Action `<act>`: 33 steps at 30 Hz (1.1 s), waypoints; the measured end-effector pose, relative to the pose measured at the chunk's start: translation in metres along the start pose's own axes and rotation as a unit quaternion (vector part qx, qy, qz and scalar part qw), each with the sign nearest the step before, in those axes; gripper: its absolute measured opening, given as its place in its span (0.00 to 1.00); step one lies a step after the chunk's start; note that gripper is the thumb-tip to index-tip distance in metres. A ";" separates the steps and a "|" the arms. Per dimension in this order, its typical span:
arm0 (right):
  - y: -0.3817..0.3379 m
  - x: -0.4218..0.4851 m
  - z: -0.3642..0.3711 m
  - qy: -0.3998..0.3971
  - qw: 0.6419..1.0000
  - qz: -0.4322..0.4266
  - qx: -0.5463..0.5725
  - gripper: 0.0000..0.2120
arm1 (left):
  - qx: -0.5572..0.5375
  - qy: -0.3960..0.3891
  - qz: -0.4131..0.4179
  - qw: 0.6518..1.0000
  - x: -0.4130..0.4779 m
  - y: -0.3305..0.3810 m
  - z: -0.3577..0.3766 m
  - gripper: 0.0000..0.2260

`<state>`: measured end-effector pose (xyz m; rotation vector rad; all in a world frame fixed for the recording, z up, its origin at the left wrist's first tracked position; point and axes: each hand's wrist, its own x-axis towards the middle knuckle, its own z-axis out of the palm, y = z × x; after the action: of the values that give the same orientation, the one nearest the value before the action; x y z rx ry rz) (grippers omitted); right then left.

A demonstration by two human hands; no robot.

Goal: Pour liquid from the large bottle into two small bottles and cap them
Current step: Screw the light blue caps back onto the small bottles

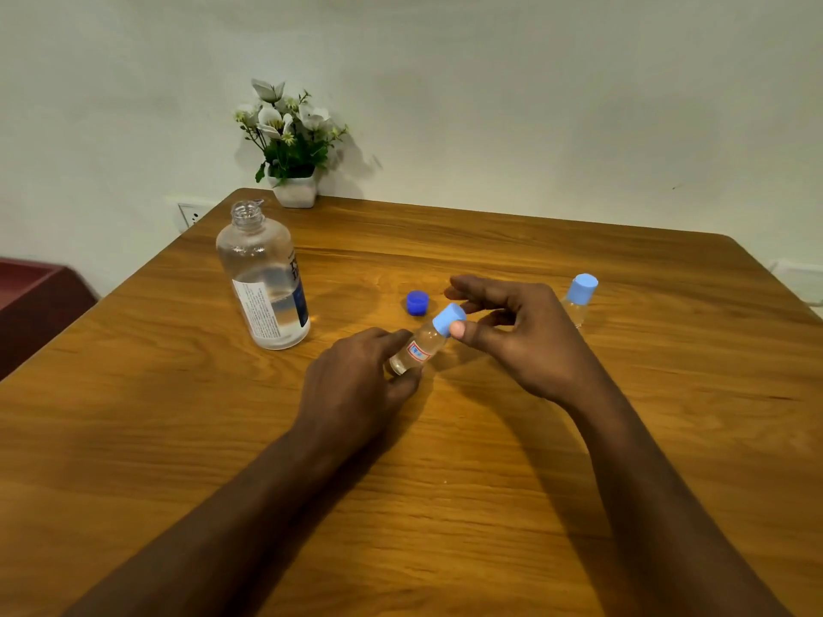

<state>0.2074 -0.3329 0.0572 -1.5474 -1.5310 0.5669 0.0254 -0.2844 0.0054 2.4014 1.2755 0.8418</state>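
My left hand (356, 385) grips a small clear bottle (418, 349) with a red-edged label, tilted toward the right over the wooden table (445, 505). A light blue cap (447, 319) sits on its neck, and my right hand (516, 331) pinches that cap with thumb and fingers. A second small bottle (578, 305) with a light blue cap (582, 288) stands behind my right hand. The large clear bottle (265, 278) stands uncapped at the left, partly filled with clear liquid. Its dark blue cap (417, 302) lies on the table between the bottles.
A white pot of artificial flowers (291, 149) stands at the table's far edge against the wall. A dark red piece of furniture (31, 300) sits left of the table. A wall socket (189, 214) shows behind the large bottle.
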 end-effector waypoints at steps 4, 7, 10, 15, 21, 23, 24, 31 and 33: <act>0.002 0.000 0.000 -0.009 1.000 0.006 -0.002 0.13 | 0.016 -0.004 0.004 1.000 0.000 -0.002 0.001 0.19; 0.002 0.001 0.002 0.036 0.998 0.022 -0.038 0.12 | 0.013 -0.004 0.008 1.000 0.000 0.000 0.000 0.16; 0.000 0.000 0.001 0.024 0.999 0.022 -0.029 0.18 | 0.005 0.001 0.008 1.000 -0.001 -0.001 0.000 0.16; 0.000 0.000 0.000 -0.036 0.999 -0.006 -0.013 0.18 | 0.014 -0.002 0.006 1.000 0.000 -0.001 0.000 0.19; 0.004 0.001 0.001 0.006 0.999 -0.008 -0.045 0.15 | 0.013 -0.004 0.012 1.000 0.000 -0.001 -0.001 0.17; 0.004 0.001 0.003 0.003 0.999 -0.011 -0.030 0.16 | 0.010 0.001 0.013 1.000 0.000 -0.001 -0.001 0.17; 0.004 0.000 0.003 -0.004 1.000 -0.014 -0.023 0.16 | 0.008 0.002 0.014 1.000 0.000 -0.001 -0.001 0.17; 0.000 0.001 0.004 0.002 0.998 -0.037 -0.056 0.12 | 0.019 -0.008 0.015 1.000 -0.001 0.000 -0.001 0.19; -0.002 0.000 0.005 0.000 0.996 -0.044 -0.074 0.11 | 0.019 -0.006 0.010 1.000 -0.002 0.003 -0.003 0.19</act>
<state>0.2020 -0.3324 0.0563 -1.5810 -1.6632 0.4113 0.0246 -0.2881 0.0084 2.4475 1.2763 0.8140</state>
